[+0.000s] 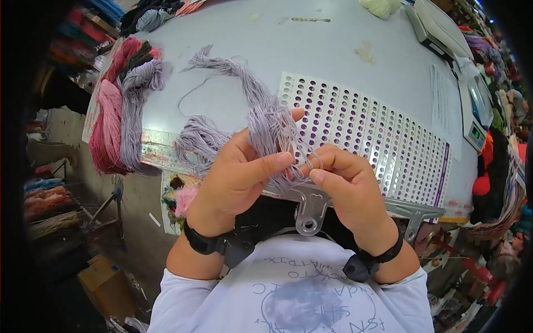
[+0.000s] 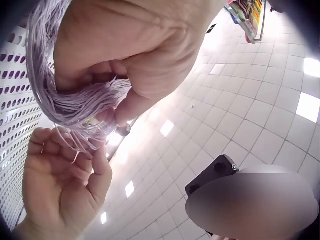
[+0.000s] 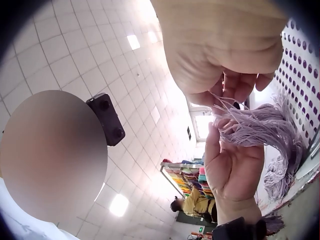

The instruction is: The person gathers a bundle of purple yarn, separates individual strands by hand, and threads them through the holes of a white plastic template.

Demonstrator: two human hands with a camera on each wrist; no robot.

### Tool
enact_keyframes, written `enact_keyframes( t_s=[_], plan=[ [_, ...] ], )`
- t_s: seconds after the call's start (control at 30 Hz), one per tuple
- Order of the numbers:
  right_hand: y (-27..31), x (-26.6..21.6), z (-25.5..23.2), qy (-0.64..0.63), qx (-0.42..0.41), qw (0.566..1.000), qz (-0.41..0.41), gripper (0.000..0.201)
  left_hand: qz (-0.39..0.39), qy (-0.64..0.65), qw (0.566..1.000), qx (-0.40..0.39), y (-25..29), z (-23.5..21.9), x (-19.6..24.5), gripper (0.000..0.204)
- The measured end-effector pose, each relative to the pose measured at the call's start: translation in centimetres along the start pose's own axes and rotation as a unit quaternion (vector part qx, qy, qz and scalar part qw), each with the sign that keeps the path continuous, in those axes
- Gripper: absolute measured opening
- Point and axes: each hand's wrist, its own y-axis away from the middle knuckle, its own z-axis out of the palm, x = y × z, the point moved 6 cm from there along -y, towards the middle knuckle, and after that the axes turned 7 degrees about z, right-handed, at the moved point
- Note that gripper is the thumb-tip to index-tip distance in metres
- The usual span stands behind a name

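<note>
A bundle of pale lilac yarn (image 1: 265, 130) is gripped in the left hand (image 1: 236, 172), its fingers curled round the strands with the thumb lying across the front. Beside it the right hand (image 1: 351, 191) pinches a few loose strands between thumb and forefinger. In the left wrist view, the yarn (image 2: 80, 107) loops through the left hand (image 2: 130, 45), and the right hand (image 2: 62, 185) is below it. The right wrist view has the right hand (image 3: 225, 50) above, holding thin strands drawn from the yarn (image 3: 265, 125), and the left hand (image 3: 237, 172) beneath.
A white card with rows of holes (image 1: 366, 133) lies on the table (image 1: 333, 33), a metal clip (image 1: 309, 213) at its front edge. Pink and lilac skeins (image 1: 111, 119) hang over the left edge. More lilac yarn (image 1: 200, 141) lies left of the hands; a scale (image 1: 474, 111) stands right.
</note>
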Motion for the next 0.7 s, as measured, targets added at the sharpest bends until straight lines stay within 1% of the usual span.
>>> enact_keyframes(
  t_s=[0.17,0.33,0.4,0.43,0.47,0.5,0.53,0.57,0.6,0.63,0.67,0.7],
  plan=[
    [-0.1,0.2,0.1,-0.009,-0.023,1.000,-0.008,0.013,0.003,-0.003,1.000,0.012,0.0,-0.5,-0.2,0.063],
    [0.0,0.0,0.3,-0.009,-0.029,1.000,-0.008,0.013,0.001,-0.011,1.000,-0.004,0.0,-0.6,-0.4,0.064],
    [0.0,0.1,-0.1,-0.027,0.017,0.999,-0.011,0.008,-0.004,-0.008,1.000,-0.001,0.0,-0.4,-0.3,0.064],
    [-0.1,0.0,-0.1,-0.027,0.016,0.999,-0.012,0.008,-0.008,-0.005,1.000,0.001,0.0,-0.4,-0.2,0.064],
    [-0.2,-0.3,-0.3,-0.078,0.032,0.996,-0.014,0.006,-0.007,-0.005,1.000,0.002,0.1,-0.7,-0.2,0.064],
    [-0.2,-0.5,-0.4,-0.129,0.047,0.990,-0.017,0.004,-0.015,0.021,0.999,-0.019,0.2,-0.9,-0.4,0.060],
    [-0.1,-0.7,-0.2,-0.130,0.046,0.990,-0.016,0.004,-0.024,0.048,0.998,-0.041,0.3,-0.8,-0.5,0.056],
    [-0.1,-0.6,-0.1,-0.074,0.069,0.995,0.011,0.004,-0.024,0.048,0.998,-0.040,0.3,-0.8,-0.5,0.056],
    [0.0,-0.4,0.0,-0.018,0.092,0.995,0.037,0.005,-0.022,0.020,0.999,-0.029,0.3,-0.9,-0.5,0.057],
    [0.1,-0.5,0.1,-0.018,0.092,0.995,0.037,0.005,-0.020,-0.008,1.000,-0.018,0.2,-1.0,-0.5,0.057],
    [0.2,-1.0,0.5,0.109,0.085,0.990,0.017,0.007,-0.020,-0.008,1.000,-0.019,0.2,-0.6,-0.5,0.057],
    [0.2,-1.2,0.9,0.235,0.076,0.969,-0.004,0.009,-0.012,-0.032,0.999,0.011,0.2,-0.5,-0.4,0.058]
  ],
)
